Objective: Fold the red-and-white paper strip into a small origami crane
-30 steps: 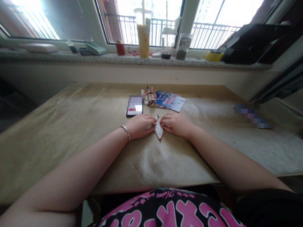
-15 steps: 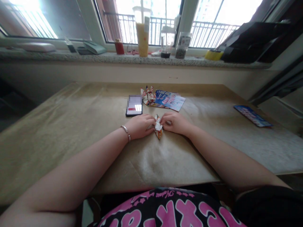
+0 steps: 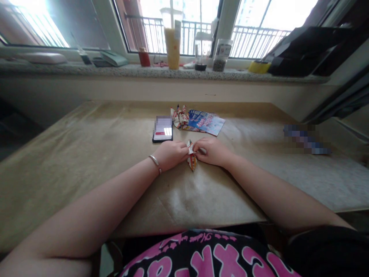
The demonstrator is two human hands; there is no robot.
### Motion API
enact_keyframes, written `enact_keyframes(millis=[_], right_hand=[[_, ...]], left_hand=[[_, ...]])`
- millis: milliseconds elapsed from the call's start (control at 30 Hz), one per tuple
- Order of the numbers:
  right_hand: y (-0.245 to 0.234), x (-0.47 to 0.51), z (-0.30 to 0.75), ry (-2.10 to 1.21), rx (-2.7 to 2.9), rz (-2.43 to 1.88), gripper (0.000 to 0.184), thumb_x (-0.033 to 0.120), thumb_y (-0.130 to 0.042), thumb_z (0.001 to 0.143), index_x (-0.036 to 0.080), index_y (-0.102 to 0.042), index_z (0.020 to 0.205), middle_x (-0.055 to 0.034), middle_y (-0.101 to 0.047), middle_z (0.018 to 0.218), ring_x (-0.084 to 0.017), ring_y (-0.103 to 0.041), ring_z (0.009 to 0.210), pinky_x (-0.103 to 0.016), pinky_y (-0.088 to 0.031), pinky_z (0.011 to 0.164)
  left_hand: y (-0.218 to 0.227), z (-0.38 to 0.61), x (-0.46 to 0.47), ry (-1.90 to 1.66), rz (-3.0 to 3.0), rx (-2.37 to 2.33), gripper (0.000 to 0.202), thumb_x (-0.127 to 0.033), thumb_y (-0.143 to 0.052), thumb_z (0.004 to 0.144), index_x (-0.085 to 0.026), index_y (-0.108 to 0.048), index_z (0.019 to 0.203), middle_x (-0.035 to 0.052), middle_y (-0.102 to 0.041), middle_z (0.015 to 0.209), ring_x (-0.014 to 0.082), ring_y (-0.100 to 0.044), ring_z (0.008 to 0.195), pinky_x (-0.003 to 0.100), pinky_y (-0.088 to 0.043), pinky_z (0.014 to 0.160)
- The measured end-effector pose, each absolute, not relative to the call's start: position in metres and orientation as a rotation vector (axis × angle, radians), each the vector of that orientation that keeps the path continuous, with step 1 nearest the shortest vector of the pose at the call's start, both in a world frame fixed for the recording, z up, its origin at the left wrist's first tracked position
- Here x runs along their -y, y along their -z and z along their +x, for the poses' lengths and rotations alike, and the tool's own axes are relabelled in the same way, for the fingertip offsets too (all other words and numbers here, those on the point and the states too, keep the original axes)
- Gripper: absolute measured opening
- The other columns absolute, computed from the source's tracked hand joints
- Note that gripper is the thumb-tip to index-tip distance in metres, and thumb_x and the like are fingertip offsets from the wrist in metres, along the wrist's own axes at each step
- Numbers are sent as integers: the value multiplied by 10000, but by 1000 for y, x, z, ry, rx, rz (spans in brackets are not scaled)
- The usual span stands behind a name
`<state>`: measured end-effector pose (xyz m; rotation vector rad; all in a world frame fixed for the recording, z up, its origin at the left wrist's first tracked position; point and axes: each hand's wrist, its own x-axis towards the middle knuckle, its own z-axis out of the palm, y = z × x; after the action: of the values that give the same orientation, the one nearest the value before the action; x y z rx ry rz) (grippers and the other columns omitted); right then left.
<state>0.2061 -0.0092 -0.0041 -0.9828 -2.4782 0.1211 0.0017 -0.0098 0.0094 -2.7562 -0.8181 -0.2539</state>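
Observation:
Between my hands, low over the table, is a small folded piece of printed paper (image 3: 191, 163), white with orange and red, pointed at both ends. My left hand (image 3: 173, 154), with a silver bracelet at the wrist, grips its left side with closed fingers. From the right, the thumb and index finger of my right hand (image 3: 211, 151) pinch its upper middle part. Just beyond my left hand lies a phone (image 3: 163, 130) with a lit screen. Behind the paper are a cluster of folded paper shapes (image 3: 180, 117) and a fanned stack of blue printed leaflets (image 3: 208, 122).
A pale brown cover lies over the table (image 3: 115, 130). Toward its right edge rests a blurred blue item (image 3: 307, 140). On the windowsill (image 3: 138, 72) stand a tall yellow drink cup (image 3: 173, 48), a red-capped jar (image 3: 144, 57), clear containers (image 3: 221, 55) and a black bag (image 3: 305, 52).
My right fingers have shifted slightly left over the paper's middle. The white flap at its centre now covers less, and more of the orange lower part shows.

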Motion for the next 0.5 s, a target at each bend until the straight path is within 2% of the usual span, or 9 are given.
enact_keyframes(millis=[167,333,500], right_hand=[[-3,17,201,69,2572,-1031,85,230,-550,774,192,-625,769,-57,-668,827,-195,-584,841,-298,-426,772],[0,13,202,31,2539,-1012,99,232,-545,785,189,-625,745,-49,-659,823,-181,-570,824,-281,-427,759],[5,8,203,-67,2517,-967,84,205,-551,768,179,-619,726,-53,-649,841,-167,-559,813,-271,-426,766]], left_hand=[[-11,3,11,226,-2706,803,221,-298,-447,885,-152,-595,809,59,-633,780,169,-585,701,258,-385,545],[-10,5,12,256,-2685,844,233,-278,-424,886,-153,-586,774,55,-621,749,160,-567,666,263,-370,549],[-7,9,9,398,-2677,860,252,-253,-403,876,-152,-586,734,55,-619,729,165,-561,704,321,-410,729]])
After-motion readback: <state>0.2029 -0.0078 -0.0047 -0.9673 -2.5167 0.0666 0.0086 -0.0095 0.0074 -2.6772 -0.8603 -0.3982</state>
